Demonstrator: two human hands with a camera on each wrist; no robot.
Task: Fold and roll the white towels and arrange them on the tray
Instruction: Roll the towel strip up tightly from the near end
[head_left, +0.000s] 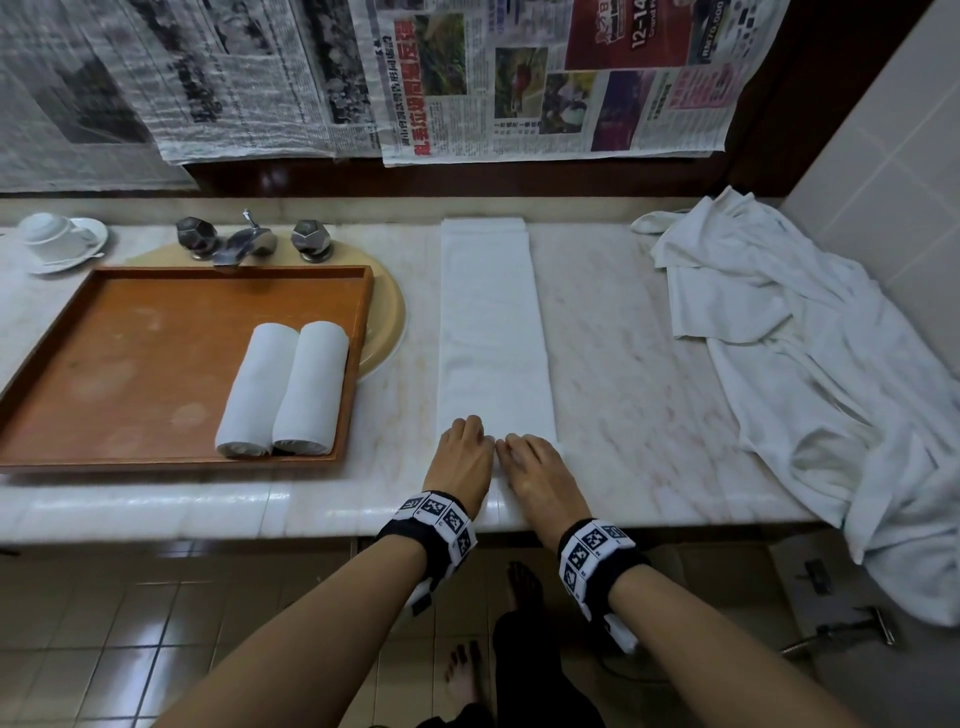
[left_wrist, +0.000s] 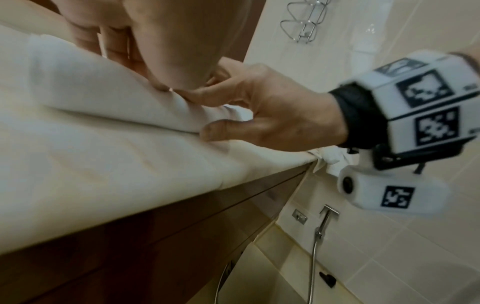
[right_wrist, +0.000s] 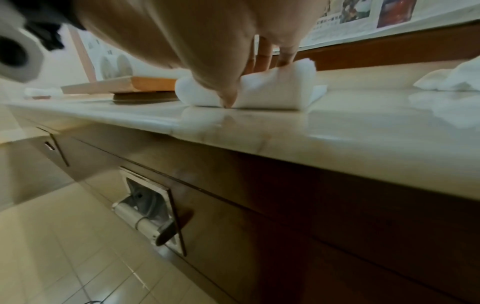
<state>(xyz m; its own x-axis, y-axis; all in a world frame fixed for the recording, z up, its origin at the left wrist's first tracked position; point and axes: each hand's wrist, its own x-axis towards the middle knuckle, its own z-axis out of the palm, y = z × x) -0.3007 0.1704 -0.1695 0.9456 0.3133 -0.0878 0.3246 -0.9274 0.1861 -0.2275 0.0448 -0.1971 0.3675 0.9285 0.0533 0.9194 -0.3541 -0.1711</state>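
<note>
Your left hand (head_left: 464, 457) and right hand (head_left: 535, 470) sit side by side at the desk's (head_left: 639, 364) near edge, fingers curled, pinching the near end of the long folded towel (head_left: 493, 322) into a small roll. At 10 o'clock, two rolled towels (head_left: 283, 389) lie touching in the tray (head_left: 130, 364). At 2 o'clock, loose linen (head_left: 810, 364) is heaped.

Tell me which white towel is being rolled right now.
The long folded towel on the counter, its near end under both hands; the two finished rolls sit untouched on the tray.
</note>
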